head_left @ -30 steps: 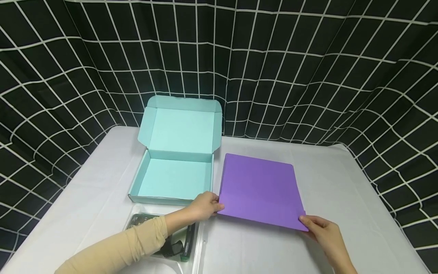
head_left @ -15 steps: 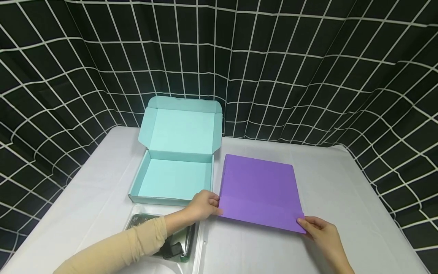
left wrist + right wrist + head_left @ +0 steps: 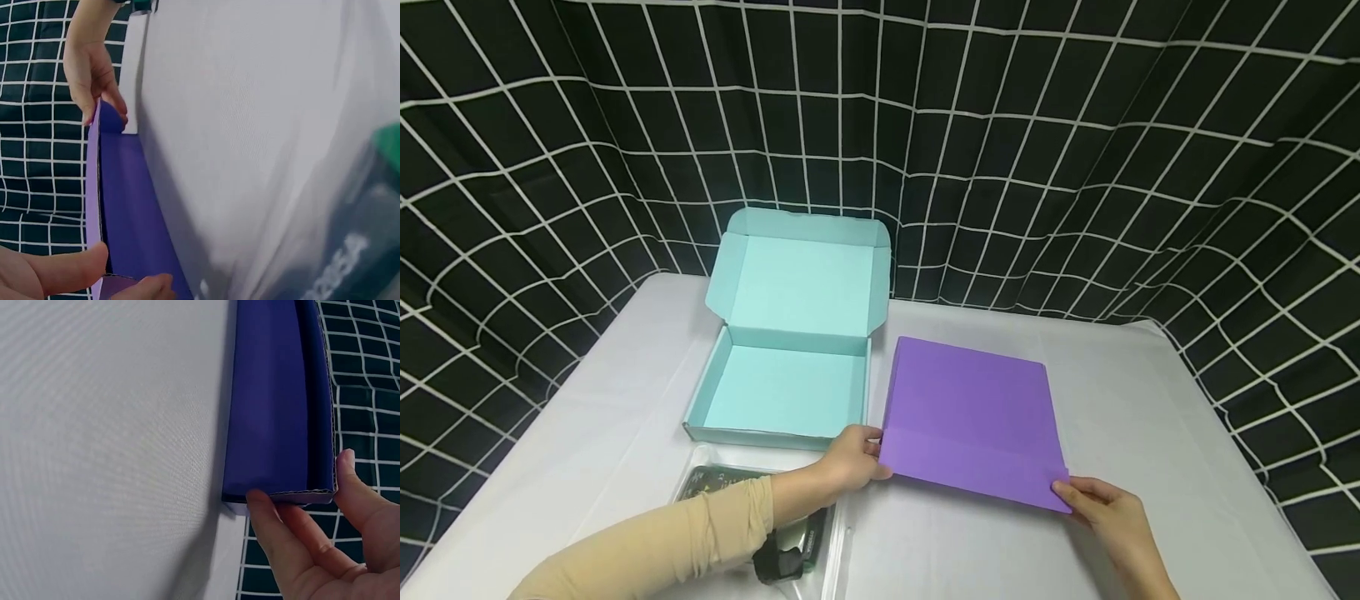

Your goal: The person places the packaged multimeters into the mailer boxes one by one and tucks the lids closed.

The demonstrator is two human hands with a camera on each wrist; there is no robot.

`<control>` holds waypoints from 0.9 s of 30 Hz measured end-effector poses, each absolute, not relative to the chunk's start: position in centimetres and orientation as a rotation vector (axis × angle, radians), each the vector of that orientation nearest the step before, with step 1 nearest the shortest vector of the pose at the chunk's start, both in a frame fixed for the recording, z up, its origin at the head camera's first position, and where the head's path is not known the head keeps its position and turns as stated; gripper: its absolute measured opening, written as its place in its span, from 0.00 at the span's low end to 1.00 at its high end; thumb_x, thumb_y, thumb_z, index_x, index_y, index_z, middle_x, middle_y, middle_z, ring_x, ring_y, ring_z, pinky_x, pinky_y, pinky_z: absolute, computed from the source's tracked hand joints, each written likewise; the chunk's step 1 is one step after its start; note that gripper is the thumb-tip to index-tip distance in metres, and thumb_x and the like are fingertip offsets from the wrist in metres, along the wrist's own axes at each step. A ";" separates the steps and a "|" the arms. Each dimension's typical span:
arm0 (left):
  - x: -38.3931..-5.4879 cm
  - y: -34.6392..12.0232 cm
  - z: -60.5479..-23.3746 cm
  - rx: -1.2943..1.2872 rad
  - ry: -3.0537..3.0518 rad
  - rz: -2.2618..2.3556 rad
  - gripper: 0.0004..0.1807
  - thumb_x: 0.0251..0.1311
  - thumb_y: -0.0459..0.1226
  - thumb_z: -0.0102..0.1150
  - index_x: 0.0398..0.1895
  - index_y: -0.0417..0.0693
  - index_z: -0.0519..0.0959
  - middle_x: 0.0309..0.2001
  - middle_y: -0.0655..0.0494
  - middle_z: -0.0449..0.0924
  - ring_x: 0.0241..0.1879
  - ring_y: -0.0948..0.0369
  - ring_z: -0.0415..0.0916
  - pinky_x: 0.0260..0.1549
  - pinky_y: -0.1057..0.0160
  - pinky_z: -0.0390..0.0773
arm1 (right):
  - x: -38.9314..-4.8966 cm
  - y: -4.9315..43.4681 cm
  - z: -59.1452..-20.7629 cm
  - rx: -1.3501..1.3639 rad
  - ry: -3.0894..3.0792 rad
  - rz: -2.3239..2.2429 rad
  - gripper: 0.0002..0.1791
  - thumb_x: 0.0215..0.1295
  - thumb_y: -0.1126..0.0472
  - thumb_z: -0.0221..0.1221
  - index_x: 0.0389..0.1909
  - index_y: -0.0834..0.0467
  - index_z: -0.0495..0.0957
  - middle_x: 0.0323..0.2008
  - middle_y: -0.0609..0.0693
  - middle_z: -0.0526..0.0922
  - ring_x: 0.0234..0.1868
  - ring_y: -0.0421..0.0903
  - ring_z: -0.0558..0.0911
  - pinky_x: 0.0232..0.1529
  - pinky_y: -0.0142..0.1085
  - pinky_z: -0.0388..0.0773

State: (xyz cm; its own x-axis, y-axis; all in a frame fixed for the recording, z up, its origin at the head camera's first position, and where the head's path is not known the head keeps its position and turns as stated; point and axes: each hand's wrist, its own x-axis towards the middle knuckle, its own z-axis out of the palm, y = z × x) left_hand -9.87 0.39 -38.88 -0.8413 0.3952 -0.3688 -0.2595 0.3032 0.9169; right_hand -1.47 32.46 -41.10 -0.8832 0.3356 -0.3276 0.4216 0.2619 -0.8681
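A purple cardboard box (image 3: pixel 973 408) lies on the right half of the table with its lid over the top. Along the lid's front edge a paler flap (image 3: pixel 970 467) is bent at a crease. My left hand (image 3: pixel 850 458) holds the front left corner; in the left wrist view its thumb (image 3: pixel 75 269) lies against the lid's edge. At the front right corner my right hand (image 3: pixel 1108 517) pinches the flap, thumb on top. The right wrist view shows the box's dark purple front (image 3: pixel 269 400) and a narrow gap under the lid edge.
Left of the purple box stands a mint-green box (image 3: pixel 786 387), its lid (image 3: pixel 805 287) raised. Under my left forearm lies a clear plastic package (image 3: pixel 838 542) with dark and green contents. A black curtain with white grid lines (image 3: pixel 910 125) surrounds the white table (image 3: pixel 1150 417).
The flap has bent at the crease and its front right corner has come slightly lower. Both hands keep their hold at the corners. The view has shifted slightly.
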 end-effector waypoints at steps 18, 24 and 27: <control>-9.6 0.7 -39.6 0.092 2.064 1.593 0.38 0.45 0.17 0.65 0.61 0.14 0.60 0.45 0.37 0.77 0.50 0.42 0.77 0.52 0.53 0.78 | -1.8 33.7 -41.5 0.778 2.252 -1.857 0.05 0.63 0.66 0.63 0.37 0.62 0.85 0.30 0.37 0.83 0.35 0.30 0.80 0.40 0.25 0.81; -9.7 0.7 -39.8 0.161 2.114 1.518 0.38 0.46 0.19 0.66 0.62 0.19 0.61 0.48 0.37 0.76 0.51 0.42 0.75 0.54 0.51 0.76 | -1.7 34.0 -41.5 0.663 2.404 -1.724 0.11 0.64 0.64 0.63 0.43 0.67 0.81 0.30 0.37 0.83 0.35 0.29 0.79 0.38 0.24 0.79; -9.7 0.6 -40.0 0.176 2.150 1.495 0.38 0.47 0.21 0.67 0.63 0.21 0.62 0.55 0.30 0.72 0.57 0.39 0.71 0.58 0.47 0.72 | -1.6 34.4 -41.7 0.487 2.530 -1.708 0.18 0.64 0.65 0.63 0.51 0.71 0.76 0.34 0.35 0.83 0.37 0.29 0.79 0.39 0.23 0.78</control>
State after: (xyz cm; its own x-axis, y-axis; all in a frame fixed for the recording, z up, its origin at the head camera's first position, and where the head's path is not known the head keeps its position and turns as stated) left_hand -9.66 0.59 -39.96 -0.8611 0.3841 -0.3333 -0.1788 0.3849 0.9055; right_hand -1.64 34.42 -41.69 -0.9492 0.2295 -0.2155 0.2856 0.3401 -0.8960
